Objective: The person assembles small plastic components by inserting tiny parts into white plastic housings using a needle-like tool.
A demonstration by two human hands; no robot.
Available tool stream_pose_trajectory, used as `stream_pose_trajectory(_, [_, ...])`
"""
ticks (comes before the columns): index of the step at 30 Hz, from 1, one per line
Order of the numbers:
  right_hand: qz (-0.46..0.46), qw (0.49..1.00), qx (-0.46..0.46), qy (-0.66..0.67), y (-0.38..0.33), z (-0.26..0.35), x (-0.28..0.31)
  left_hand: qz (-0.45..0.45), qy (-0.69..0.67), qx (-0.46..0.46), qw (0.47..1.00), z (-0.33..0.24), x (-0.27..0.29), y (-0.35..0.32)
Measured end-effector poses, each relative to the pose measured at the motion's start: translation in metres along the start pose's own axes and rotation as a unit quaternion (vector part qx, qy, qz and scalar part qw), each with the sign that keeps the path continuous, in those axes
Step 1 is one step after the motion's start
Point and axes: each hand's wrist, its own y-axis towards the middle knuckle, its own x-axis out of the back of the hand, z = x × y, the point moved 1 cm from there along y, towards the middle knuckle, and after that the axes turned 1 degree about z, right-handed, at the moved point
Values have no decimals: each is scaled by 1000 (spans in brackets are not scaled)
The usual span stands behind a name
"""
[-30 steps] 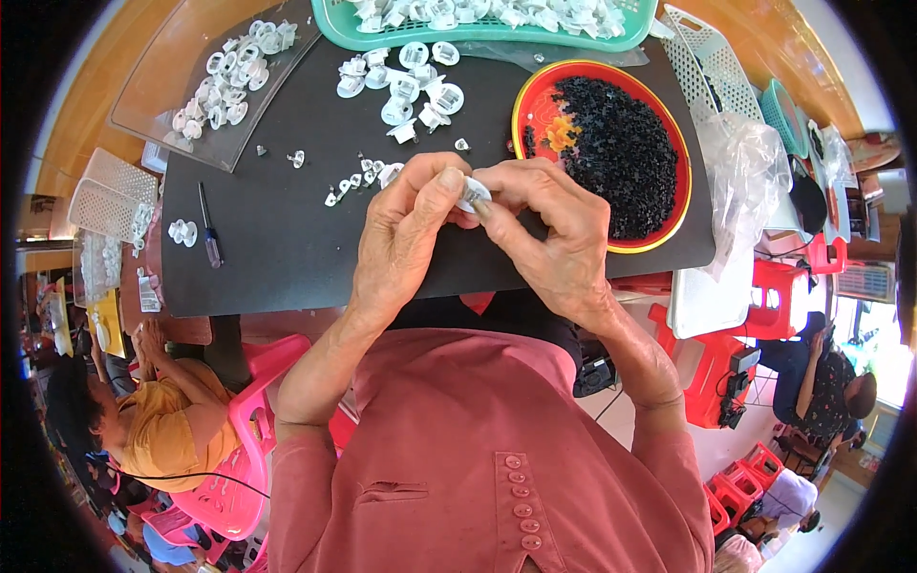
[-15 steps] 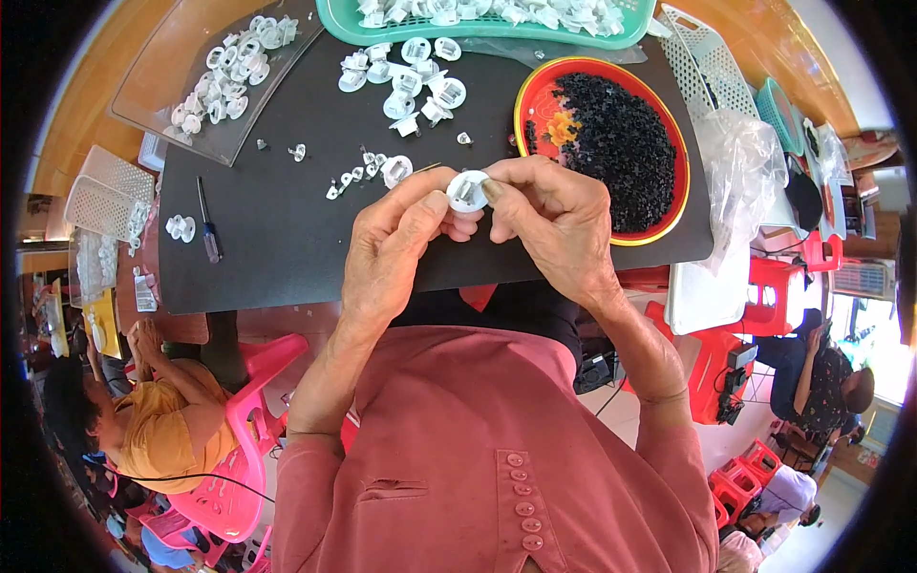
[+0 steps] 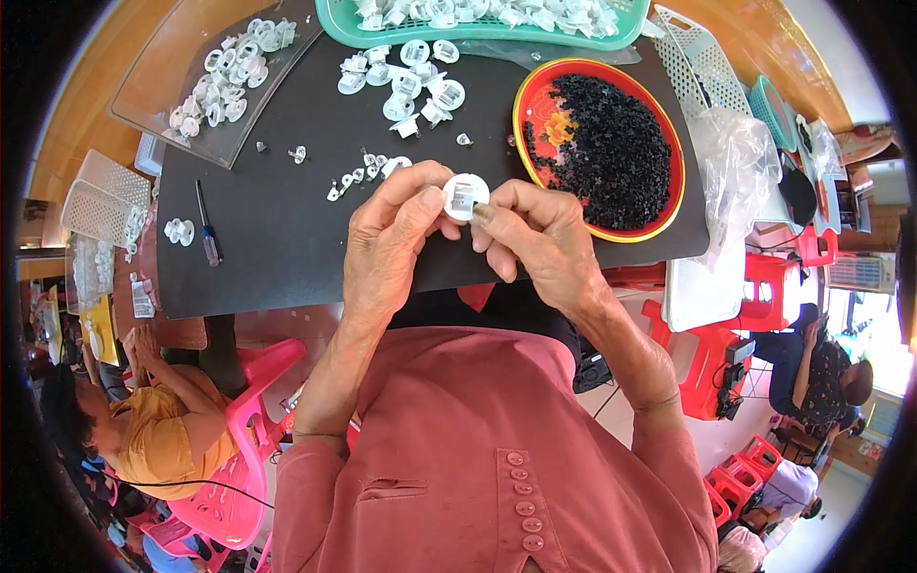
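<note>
From where I stood, the white disc (image 3: 465, 194) was up in both hands over the bench (image 3: 287, 244), just left of the red tray (image 3: 543, 107) and toward the seated person's side of it. The left hand (image 3: 387, 246) had its fingers (image 3: 430, 201) closed on the disc's edge, the edge away from the tray. The right hand (image 3: 546, 244) was the one nearer the tray, its thumb laid against the disc's lower edge on the tray side; whether its fingers gripped there or merely touched, I couldn't tell.

So the disc sat squarely between the two sets of fingers, in contact with both. Being round, it had no real long axis; its flat face was turned up toward the person, with a grey rectangular fitting at the middle.

Black bits (image 3: 616, 148) were heaped in the tray. Well left of it lay a screwdriver (image 3: 207, 224); less far left, loose white pieces (image 3: 406, 86) were scattered, and beyond its far rim stood a green basket (image 3: 382, 37).
</note>
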Motion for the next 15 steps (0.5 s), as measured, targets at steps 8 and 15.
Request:
stream_pose_trajectory(8, [-3, 983, -55, 178, 0, -10, 2, 43, -76, 65, 994, 7, -4, 4])
stream_pose_trajectory(15, [5, 980, -57, 190, -1, -14, 6, 60, 7, 45, 997, 5, -10, 6])
